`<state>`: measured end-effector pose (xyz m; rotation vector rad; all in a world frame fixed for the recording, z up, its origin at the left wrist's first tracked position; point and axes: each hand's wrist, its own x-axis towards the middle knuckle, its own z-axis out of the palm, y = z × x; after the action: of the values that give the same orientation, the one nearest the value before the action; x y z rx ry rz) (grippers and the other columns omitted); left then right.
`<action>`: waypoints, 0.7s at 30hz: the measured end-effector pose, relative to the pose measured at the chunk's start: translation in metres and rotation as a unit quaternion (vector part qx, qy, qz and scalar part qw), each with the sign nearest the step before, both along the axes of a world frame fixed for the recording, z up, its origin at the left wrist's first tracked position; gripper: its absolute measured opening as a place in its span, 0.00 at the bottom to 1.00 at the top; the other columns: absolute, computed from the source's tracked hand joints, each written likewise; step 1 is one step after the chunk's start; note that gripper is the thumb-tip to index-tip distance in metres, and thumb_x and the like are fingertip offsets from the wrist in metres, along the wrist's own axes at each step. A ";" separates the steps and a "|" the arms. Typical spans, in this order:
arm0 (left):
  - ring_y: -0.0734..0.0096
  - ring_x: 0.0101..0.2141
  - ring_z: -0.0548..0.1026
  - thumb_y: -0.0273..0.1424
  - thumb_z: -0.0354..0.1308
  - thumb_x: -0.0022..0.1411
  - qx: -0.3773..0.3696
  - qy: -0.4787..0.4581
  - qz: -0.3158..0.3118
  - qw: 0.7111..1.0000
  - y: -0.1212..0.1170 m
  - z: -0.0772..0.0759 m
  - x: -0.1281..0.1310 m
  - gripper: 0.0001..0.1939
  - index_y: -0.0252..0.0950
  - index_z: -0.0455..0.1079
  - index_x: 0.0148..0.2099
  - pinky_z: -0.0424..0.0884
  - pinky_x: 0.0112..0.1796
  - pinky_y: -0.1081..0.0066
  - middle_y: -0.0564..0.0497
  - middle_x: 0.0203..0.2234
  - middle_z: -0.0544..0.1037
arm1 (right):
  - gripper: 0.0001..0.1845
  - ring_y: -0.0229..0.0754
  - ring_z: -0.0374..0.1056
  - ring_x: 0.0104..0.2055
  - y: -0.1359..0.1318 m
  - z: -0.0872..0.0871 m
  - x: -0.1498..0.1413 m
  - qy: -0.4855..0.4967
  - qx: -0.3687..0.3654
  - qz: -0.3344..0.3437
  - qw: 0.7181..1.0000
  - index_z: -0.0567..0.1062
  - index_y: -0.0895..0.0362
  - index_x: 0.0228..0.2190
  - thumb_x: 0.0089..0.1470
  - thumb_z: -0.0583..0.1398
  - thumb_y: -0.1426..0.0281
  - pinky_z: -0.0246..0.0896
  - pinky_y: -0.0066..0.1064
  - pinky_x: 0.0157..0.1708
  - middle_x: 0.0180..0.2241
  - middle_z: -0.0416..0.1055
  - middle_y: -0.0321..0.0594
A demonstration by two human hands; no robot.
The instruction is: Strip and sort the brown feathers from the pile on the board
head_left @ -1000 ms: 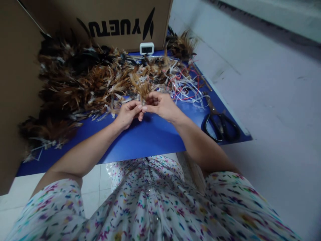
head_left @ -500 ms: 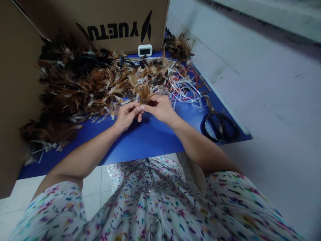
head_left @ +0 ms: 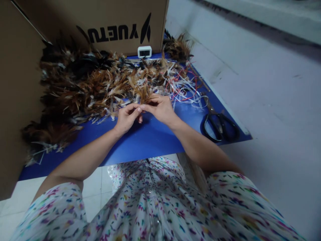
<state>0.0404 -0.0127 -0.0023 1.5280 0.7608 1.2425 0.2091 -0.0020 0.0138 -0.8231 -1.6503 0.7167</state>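
Observation:
Over the blue tabletop [head_left: 147, 137], my two hands meet at the fingertips. My left hand [head_left: 127, 117] is closed in a pinch, thumb against fingers, at the base of a small bunch of brown feathers [head_left: 144, 93]. From the other side my right hand [head_left: 160, 107] pinches the same bunch, its thumb touching the left thumb. The feather tips point away from me; their lower ends are hidden by my fingers. Just beyond lies a wide heap of brown, black and white feathers [head_left: 100, 80].
White and red plastic strips [head_left: 185, 90] lie tangled right of the heap. Black-handled scissors [head_left: 219, 127] rest near the table's right edge. A small white digital clock [head_left: 144, 52] stands before a cardboard box [head_left: 120, 13]. Another cardboard panel [head_left: 17, 100] borders the left; a pale wall [head_left: 276, 93] the right.
My hands stay almost in place, still pinching the feather bunch. The view has shifted very slightly; nothing on the table has visibly moved.

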 end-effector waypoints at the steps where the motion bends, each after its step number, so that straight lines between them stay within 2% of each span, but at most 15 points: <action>1: 0.79 0.15 0.71 0.45 0.66 0.59 -0.002 -0.001 0.003 1.000 0.000 0.000 0.000 0.17 0.35 0.76 0.33 0.69 0.21 0.77 0.56 0.16 0.75 | 0.19 0.39 0.69 0.31 0.000 0.001 0.000 0.004 -0.005 -0.002 1.000 0.79 0.57 0.23 0.50 0.68 0.53 0.64 0.34 0.36 0.27 0.74 0.37; 6: 0.78 0.16 0.71 0.45 0.70 0.55 0.002 0.012 0.032 0.999 -0.003 0.001 0.001 0.16 0.37 0.77 0.34 0.69 0.21 0.76 0.57 0.16 0.75 | 0.17 0.40 0.68 0.33 -0.002 0.002 -0.001 0.008 -0.051 -0.018 0.999 0.79 0.56 0.22 0.47 0.70 0.55 0.64 0.35 0.37 0.27 0.74 0.37; 10: 0.80 0.15 0.70 0.44 0.70 0.55 0.032 0.021 0.064 0.997 -0.004 0.002 0.002 0.15 0.36 0.78 0.33 0.67 0.20 0.77 0.56 0.15 0.74 | 0.16 0.39 0.68 0.32 -0.003 0.002 -0.002 0.010 -0.060 -0.018 0.998 0.78 0.56 0.22 0.47 0.70 0.57 0.64 0.34 0.37 0.26 0.73 0.36; 16: 0.80 0.15 0.69 0.44 0.69 0.55 0.048 0.017 0.082 0.995 -0.002 0.000 0.001 0.14 0.37 0.81 0.32 0.67 0.20 0.77 0.56 0.15 0.74 | 0.21 0.36 0.62 0.28 -0.005 0.002 -0.003 0.004 -0.070 -0.028 0.997 0.74 0.57 0.20 0.46 0.70 0.53 0.60 0.32 0.31 0.23 0.68 0.34; 18: 0.80 0.15 0.69 0.43 0.69 0.56 0.041 0.008 0.079 0.996 -0.001 -0.001 0.000 0.14 0.37 0.80 0.31 0.67 0.20 0.77 0.56 0.14 0.73 | 0.22 0.35 0.61 0.27 -0.006 0.003 -0.003 0.010 -0.082 -0.014 0.996 0.74 0.57 0.21 0.46 0.70 0.52 0.60 0.31 0.31 0.23 0.67 0.33; 21: 0.81 0.16 0.68 0.42 0.70 0.56 0.029 0.005 0.076 0.997 0.001 -0.001 -0.001 0.16 0.36 0.77 0.26 0.66 0.21 0.77 0.56 0.14 0.72 | 0.21 0.36 0.67 0.31 -0.008 0.006 -0.001 0.036 -0.115 0.041 0.992 0.75 0.57 0.30 0.42 0.72 0.54 0.65 0.32 0.35 0.28 0.72 0.34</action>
<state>0.0392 -0.0115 -0.0035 1.5469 0.8686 1.3803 0.2084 -0.0096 0.0200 -0.8849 -1.5618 0.9972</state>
